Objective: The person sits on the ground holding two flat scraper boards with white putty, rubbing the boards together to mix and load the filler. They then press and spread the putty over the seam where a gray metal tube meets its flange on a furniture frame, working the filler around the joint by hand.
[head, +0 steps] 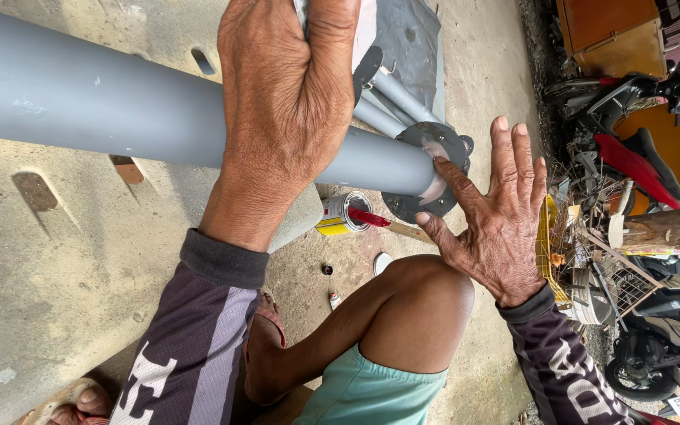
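Squatting on a concrete floor [57, 299], the person has a bare knee [423, 303] raised below the work and a sandalled foot [265, 315] set beside it. The left hand [289, 110] is closed over the top of a long grey pipe [80, 98] and appears to pinch a pale piece of cloth or paper against it; the fingers wrap the far side, so what is held cannot be told exactly. The right hand [501, 212] is spread wide, the fingers fanned and holding nothing, with the thumb and forefinger touching the rim of a dark round flange [434, 169] seated on the end of the pipe. The pipe runs from the left edge of the view to that flange, clear of the floor. Directly under the pipe end stands a small open can [341, 214] with a yellow band, a red-handled brush [371, 218] resting across its mouth; a round lid [382, 263] and a small tube [334, 300] lie on the floor near the knee. Judged from this layout, the flange is already fitted and is being aligned or pressed, while cleaning and finishing of the joint remain. Beyond the flange lie several thinner grey pipes [391, 98]. Farther off, motorbikes [631, 149] are parked.
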Tool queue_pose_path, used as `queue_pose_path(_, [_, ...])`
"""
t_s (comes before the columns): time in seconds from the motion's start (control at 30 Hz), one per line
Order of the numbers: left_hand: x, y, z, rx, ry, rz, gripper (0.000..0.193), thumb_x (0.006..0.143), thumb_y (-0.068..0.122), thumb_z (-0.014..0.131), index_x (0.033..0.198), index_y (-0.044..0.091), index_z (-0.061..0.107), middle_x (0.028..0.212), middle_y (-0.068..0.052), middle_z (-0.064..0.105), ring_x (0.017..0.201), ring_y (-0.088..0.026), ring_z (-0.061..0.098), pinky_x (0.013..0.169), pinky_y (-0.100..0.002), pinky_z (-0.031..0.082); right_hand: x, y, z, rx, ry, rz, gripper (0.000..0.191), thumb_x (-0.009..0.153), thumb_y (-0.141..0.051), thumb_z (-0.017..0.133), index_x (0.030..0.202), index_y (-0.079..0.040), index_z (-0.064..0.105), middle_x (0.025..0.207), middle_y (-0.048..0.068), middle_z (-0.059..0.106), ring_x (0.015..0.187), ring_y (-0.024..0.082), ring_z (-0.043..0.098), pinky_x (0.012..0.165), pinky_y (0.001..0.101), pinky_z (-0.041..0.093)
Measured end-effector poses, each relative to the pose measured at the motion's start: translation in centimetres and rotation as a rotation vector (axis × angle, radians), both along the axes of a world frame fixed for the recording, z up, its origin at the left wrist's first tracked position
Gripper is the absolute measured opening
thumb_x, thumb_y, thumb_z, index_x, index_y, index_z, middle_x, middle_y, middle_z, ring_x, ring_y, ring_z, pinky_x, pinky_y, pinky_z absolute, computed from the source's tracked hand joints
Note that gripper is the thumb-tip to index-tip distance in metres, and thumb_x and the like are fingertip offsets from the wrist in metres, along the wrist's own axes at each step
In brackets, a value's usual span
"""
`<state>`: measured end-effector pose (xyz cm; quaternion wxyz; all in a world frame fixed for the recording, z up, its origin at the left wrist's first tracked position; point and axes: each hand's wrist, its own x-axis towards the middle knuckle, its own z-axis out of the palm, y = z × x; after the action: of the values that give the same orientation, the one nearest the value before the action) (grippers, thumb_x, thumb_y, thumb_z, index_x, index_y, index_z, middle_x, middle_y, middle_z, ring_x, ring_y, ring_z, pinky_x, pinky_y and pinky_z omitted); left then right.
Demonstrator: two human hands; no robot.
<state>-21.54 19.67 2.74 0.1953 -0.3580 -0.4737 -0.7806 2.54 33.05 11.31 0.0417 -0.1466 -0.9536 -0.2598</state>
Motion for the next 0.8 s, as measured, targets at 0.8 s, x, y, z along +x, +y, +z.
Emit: queue_pose_path(0.8, [0.0, -0.5, -0.9, -0.105, -0.062, 0.036, 0.047, 0.122, 0.04, 0.039, 0.099, 0.002, 0.056, 0.083, -0.008, 0.05, 0.084, -0.023, 0.057, 0.082, -0.042, 0.045, 3.1, -3.8, -6.8, -0.004, 0.037, 0.018, 0.086, 0.094, -0.067, 0.059, 0.157, -0.01, 0.044, 0.165, 0.03, 0.008, 0.154, 0.048, 0.01, 0.121, 0.0705, 0.007])
